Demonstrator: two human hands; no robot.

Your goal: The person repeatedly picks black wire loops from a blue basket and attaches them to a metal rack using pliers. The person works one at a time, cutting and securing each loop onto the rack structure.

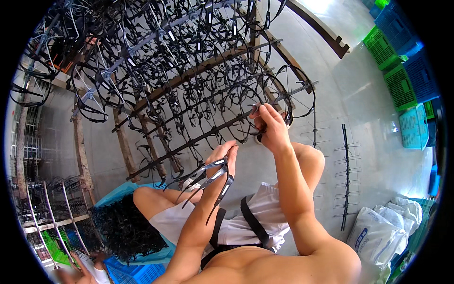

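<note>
Bare shoulder (326, 253) nearest. Left fingers (230, 150) curled, right fingers (270, 116) pinched by loaded rack (175, 86); holds unclear. Grey floor (350, 97); crates (399, 83) right.

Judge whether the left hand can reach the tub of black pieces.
Probably yes: the tub stands open beside the left leg, though the glasses frames in the left hand may hamper it.

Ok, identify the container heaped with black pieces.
The light blue tub at the left knee: black pieces fill it, and it's paler than the blue crate nearby.
</note>
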